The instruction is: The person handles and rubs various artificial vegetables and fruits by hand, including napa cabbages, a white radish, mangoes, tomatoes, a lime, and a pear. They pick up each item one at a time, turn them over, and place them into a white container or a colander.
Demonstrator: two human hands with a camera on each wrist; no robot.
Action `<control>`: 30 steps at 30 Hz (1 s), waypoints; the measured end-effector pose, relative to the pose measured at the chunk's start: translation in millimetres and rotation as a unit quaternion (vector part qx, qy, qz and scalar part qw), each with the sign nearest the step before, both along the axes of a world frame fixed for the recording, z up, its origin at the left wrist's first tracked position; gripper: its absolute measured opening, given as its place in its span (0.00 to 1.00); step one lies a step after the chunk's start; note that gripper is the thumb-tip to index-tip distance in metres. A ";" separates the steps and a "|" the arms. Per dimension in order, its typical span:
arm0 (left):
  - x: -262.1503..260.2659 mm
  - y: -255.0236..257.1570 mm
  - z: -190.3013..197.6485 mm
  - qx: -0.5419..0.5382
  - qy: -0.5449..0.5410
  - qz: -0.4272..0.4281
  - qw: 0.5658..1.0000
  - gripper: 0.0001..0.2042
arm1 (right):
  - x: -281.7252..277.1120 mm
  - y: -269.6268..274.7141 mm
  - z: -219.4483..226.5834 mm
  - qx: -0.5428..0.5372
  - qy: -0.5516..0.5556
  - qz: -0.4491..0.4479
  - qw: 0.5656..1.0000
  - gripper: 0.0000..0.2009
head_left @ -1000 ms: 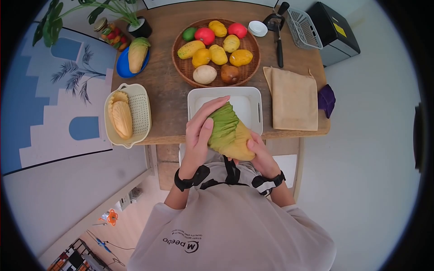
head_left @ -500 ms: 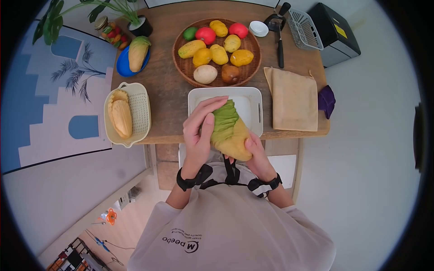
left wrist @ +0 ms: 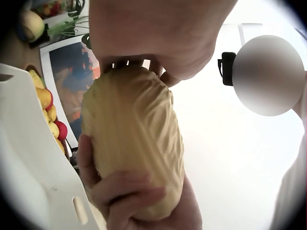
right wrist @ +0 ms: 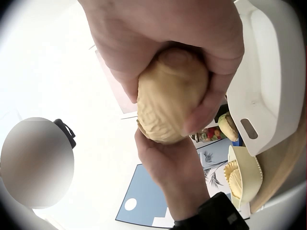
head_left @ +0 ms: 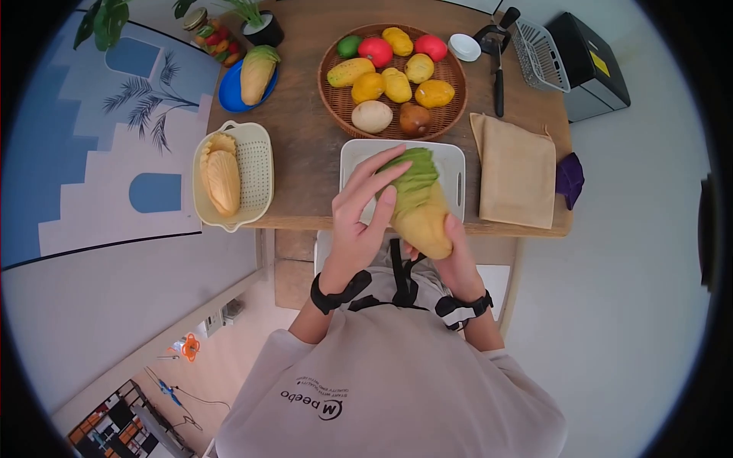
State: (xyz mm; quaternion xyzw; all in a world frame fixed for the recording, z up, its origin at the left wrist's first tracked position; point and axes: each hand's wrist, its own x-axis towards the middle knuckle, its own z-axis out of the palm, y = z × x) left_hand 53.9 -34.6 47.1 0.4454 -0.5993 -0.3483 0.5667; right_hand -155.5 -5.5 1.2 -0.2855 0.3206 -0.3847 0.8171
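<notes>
Green is blended into yellow on the cabbage (head_left: pixel 418 202) between the fingers (head_left: pixel 365 188).
Beyond them, a brown weave is shown by the basket (head_left: pixel 333 107).

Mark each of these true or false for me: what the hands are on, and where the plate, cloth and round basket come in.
1. The right hand holds the yellow end of the vegetable. True.
2. The blue plate holds a knife. False: a similar vegetable lies on it.
3. The folded tan cloth is right of the white tray. True.
4. The round basket is empty. False: it contains fruit.
</notes>
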 end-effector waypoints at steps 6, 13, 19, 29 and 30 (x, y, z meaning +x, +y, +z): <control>-25.9 4.4 -21.1 0.056 0.160 0.024 0.985 0.25 | 43.5 6.5 10.7 0.072 -0.032 -0.099 0.992 0.37; -40.2 18.0 -37.8 0.162 0.416 0.043 0.894 0.32 | 62.6 -3.5 11.4 -0.237 0.228 -0.133 0.935 0.38; -40.2 35.3 -60.9 0.289 0.561 -0.010 0.776 0.34 | 65.6 -0.8 15.4 -0.559 0.493 -0.198 0.637 0.41; 56.5 36.1 -46.3 0.222 0.446 0.101 0.861 0.33 | 48.0 1.3 8.0 -0.575 0.430 -0.062 0.693 0.26; 77.6 31.0 -46.1 0.186 0.389 0.152 0.889 0.35 | 45.3 0.2 4.7 -0.558 0.438 -0.071 0.701 0.25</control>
